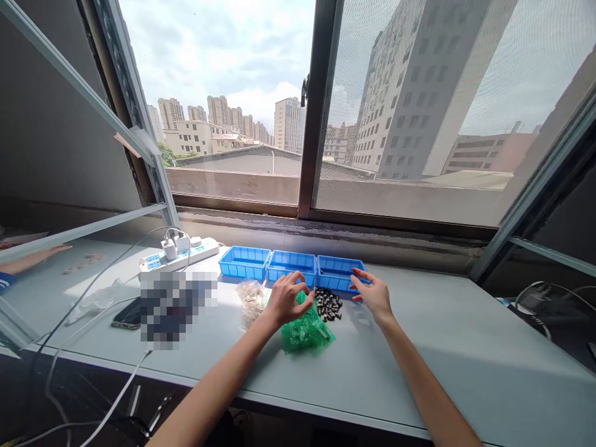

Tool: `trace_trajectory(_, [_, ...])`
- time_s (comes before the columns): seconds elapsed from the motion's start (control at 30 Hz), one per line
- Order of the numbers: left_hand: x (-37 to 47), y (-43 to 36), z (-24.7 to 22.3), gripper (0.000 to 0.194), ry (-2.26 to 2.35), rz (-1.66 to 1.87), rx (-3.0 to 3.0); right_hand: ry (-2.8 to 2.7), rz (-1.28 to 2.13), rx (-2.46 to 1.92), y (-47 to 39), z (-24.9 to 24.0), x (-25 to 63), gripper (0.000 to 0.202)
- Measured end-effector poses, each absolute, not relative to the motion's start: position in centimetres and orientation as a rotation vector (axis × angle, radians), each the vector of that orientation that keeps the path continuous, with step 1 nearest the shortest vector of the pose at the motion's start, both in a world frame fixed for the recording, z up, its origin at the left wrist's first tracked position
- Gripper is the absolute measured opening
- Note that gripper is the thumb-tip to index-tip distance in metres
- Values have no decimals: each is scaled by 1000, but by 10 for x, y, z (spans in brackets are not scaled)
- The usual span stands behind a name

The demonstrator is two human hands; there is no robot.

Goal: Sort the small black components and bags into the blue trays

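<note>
My left hand (287,299) is above the green plastic bag (306,332), its fingers bent with the thumb and fingertips apart and no item visible in them. Small clear pieces appear to lie in or on that bag. My right hand (375,297) reaches to the front right of the right blue tray (342,282), fingers spread, fingertips over its edge. Between the hands lies a pile of small black and metallic parts (328,304). Left of my left hand rests a clear bag of pale pieces (250,298). A few dark parts seem to lie in the right tray.
The middle blue tray (292,271) and left blue tray (244,268) line up by the window sill. A white power strip (200,250), cables and a phone (126,315) occupy the left side. Another person's hand (49,251) is at far left, behind metal frame bars.
</note>
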State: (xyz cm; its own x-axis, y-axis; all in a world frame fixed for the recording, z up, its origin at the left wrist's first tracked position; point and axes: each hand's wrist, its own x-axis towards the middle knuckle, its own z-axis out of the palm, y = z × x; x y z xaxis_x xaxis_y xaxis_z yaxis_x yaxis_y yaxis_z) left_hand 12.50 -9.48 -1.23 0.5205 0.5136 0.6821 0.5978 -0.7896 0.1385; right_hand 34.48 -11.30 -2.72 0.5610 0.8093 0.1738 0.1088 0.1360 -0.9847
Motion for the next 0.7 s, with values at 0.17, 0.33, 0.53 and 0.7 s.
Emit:
trace_trajectory(0.17, [127, -95, -13, 24, -992, -1115, -2633, -869, 650, -1402, -113, -29, 344, 45])
trace_trajectory(0.33, [126, -95, -14, 25, -1003, -1119, -2628, -982, 638, -1413, -116, -28, 343, 43])
trace_trajectory(0.53, [127, -98, -11, 26, -1024, -1098, -2628, -1378, 399, -1434, -121, -27, 337, 22])
trace_trajectory(0.7, [130, -102, -7, 24, -957, -1073, -2638, -1729, 180, -1474, -124, -30, 326, 13])
